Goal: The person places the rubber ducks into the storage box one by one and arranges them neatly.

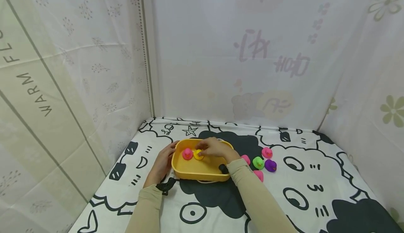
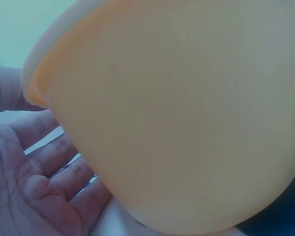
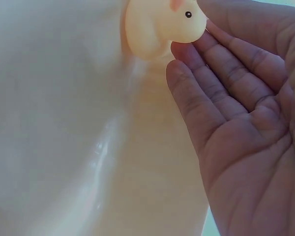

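A yellow plastic basin (image 1: pixel 202 176) sits on the patterned cloth in the head view. My left hand (image 1: pixel 162 162) rests against its left outer side; in the left wrist view the thumb is at the rim and the fingers (image 2: pixel 56 152) lie fairly straight along the wall. Inside the basin, my right hand (image 1: pixel 216 148) pinches a yellow rubber duck (image 1: pixel 198 154) between thumb and fingertips. The right wrist view shows that duck (image 3: pixel 152 27) at the fingertips, palm facing the camera. Just left of it in the basin is a pink rubber duck (image 1: pixel 187 154).
Right of the basin lie a green duck (image 1: pixel 258 162), a purple duck (image 1: pixel 270 165) and a pink duck (image 1: pixel 267 152). More pink ducks are partly hidden by my right forearm. A black-and-white cartoon cloth (image 1: pixel 192 212) covers the table, with hanging curtains (image 1: pixel 202 68) around it.
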{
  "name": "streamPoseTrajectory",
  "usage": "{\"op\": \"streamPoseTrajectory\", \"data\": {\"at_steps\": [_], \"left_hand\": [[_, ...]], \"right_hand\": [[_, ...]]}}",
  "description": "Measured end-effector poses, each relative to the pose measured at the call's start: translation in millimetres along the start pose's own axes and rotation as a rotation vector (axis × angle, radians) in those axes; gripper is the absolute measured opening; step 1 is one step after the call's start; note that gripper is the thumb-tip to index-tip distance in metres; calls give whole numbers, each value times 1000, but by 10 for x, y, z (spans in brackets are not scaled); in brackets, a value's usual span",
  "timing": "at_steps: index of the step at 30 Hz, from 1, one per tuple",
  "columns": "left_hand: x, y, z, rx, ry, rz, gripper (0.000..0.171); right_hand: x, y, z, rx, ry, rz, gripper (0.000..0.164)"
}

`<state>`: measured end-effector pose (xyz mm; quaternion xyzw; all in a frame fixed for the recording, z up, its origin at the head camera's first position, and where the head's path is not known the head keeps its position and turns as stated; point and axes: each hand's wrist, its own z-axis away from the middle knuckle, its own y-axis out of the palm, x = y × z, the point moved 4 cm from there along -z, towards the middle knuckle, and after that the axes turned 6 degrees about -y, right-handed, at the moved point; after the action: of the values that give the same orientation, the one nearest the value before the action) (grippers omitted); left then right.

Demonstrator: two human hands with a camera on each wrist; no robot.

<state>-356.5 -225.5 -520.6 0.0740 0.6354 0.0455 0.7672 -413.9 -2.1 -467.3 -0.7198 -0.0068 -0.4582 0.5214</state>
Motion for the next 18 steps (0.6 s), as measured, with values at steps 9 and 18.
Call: {"op": "streamPoseTrajectory", "data": {"at_steps": [9,18], "left_hand": [[-40,-1,-17,-10,2,3,43],[5,7,-6,-11,-22,-11,44]], "right_hand": [[134,-191,77,-47,-57,35,37],[289,-498,445,-149,-107,-4,36]]}}
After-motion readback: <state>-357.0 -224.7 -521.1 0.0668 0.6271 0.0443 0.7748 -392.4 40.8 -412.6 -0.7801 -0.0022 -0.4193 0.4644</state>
